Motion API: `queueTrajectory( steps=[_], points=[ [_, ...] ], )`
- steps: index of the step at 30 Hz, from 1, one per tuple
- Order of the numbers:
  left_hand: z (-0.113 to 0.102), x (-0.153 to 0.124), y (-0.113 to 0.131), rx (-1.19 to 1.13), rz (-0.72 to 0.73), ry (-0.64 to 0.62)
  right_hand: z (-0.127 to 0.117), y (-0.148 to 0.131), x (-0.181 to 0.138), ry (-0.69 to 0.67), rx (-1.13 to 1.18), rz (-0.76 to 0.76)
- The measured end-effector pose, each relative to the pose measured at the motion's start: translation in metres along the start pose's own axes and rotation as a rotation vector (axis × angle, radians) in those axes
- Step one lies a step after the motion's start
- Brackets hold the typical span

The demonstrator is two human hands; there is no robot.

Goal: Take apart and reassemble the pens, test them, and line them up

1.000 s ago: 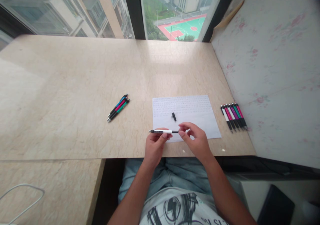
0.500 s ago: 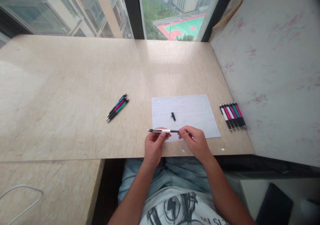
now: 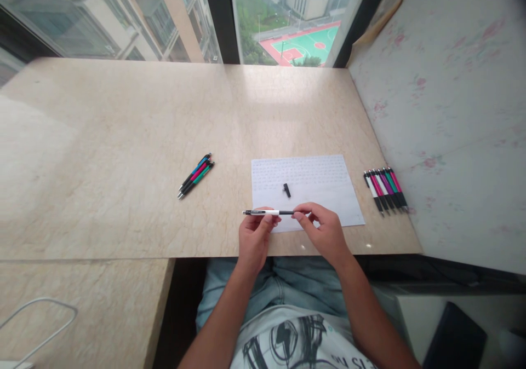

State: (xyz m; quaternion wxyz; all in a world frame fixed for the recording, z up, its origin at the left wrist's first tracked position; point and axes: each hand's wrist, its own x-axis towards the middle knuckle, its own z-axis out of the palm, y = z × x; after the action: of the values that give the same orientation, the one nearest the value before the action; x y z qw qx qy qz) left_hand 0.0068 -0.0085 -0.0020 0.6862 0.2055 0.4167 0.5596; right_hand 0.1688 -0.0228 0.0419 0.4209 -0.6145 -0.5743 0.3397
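A white and black pen [image 3: 272,212] lies level between my two hands, over the near edge of a written sheet of paper [image 3: 312,205]. My left hand [image 3: 255,236] is closed around its white barrel, thumb on top. At the dark tip end, the fingers of my right hand [image 3: 322,228] pinch the pen; the very tip is hidden by them. A small black piece [image 3: 286,190], perhaps a rubber grip or clip, rests on the paper just beyond the pen.
Left of the paper lie several pens [image 3: 196,176] side by side. A row of several coloured pens [image 3: 385,191] sits at the right, near the patterned wall [image 3: 452,117]. The stone ledge [image 3: 135,117] runs back to the window. A white cable [image 3: 49,300] is at lower left.
The view has shifted slightly, so everything sits a little further right. Both hands keep their hold on the pen, with hardly any movement.
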Motion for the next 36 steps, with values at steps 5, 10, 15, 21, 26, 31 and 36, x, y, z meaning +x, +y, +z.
queueTrajectory(
  steps=[5, 10, 15, 21, 26, 31, 36],
  points=[
    [0.001, 0.000, 0.002, -0.038, -0.014, 0.006, 0.001, 0.002, -0.001, 0.014, 0.076, -0.060],
    [0.003, 0.000, 0.004, -0.049, -0.020, 0.006, 0.003, 0.001, 0.000, -0.009, 0.010, 0.033],
    [0.003, 0.001, 0.004, -0.056, -0.014, 0.026, 0.002, 0.001, 0.001, -0.006, 0.038, -0.026],
    [0.001, 0.001, 0.003, -0.056, -0.013, 0.001, 0.000, 0.003, 0.004, -0.036, 0.061, 0.043],
    [0.001, 0.001, 0.003, -0.050, -0.012, 0.008, -0.003, -0.001, 0.006, -0.011, -0.027, -0.043],
    [0.004, 0.001, 0.007, -0.066, -0.028, 0.036, -0.007, -0.004, 0.005, 0.060, -0.028, -0.157],
    [0.002, 0.002, 0.006, -0.096, -0.040, 0.044, -0.012, -0.005, 0.004, 0.103, -0.003, -0.199]
  ],
)
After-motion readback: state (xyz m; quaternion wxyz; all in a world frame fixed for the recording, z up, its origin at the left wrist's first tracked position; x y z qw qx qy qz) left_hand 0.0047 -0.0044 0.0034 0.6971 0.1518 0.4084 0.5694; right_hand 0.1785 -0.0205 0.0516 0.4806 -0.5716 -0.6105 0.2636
